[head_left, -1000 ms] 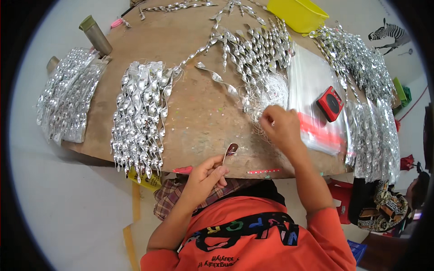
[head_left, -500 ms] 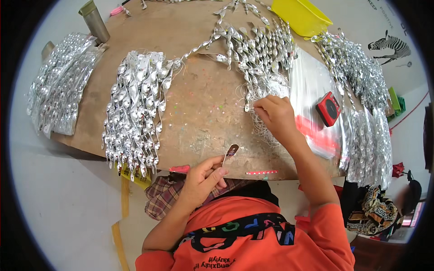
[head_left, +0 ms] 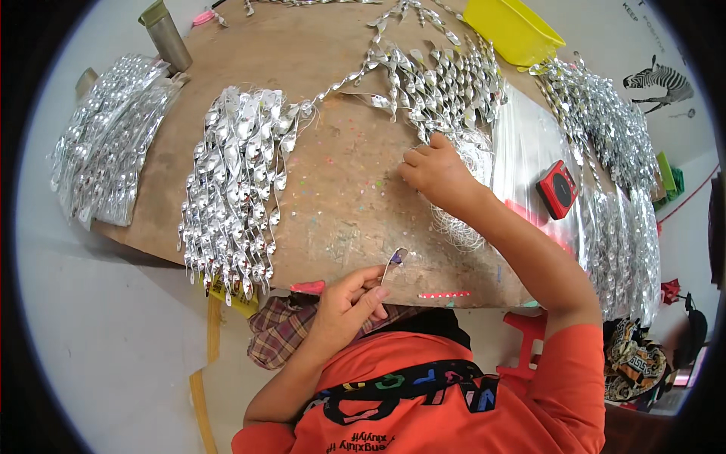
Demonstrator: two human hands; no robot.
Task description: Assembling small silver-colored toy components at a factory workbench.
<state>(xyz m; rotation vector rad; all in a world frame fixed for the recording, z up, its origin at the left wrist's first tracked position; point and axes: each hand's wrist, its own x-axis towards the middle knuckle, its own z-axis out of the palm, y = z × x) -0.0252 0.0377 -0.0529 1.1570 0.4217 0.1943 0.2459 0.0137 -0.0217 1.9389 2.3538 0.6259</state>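
My left hand (head_left: 349,309) is closed near the table's front edge. A small silver strip with a rounded, shiny end (head_left: 396,258) stands up out of its thumb and fingers. Farther out, my right hand (head_left: 440,172) hovers over the table with its fingers curled together; whether they hold anything is hidden. Just behind and under it lies a tangle of white string (head_left: 458,227). Beyond that hand, a bunch of twisted silver spiral strips (head_left: 446,91) is spread out, its near end partly covered by the hand.
More silver spirals (head_left: 234,189) hang over the front edge at left. Bagged spirals (head_left: 113,144) and a metal flask (head_left: 168,41) stand far left. To the right are clear plastic sleeves (head_left: 522,129), a red speaker-like device (head_left: 557,189) and silver strands (head_left: 605,129). A yellow basin (head_left: 514,30) sits behind.
My right hand has moved left and farther from me, away from the hanging spiral end. My left hand stays nearly in place, the strip's shiny end turned slightly. The whole view has shifted a little.
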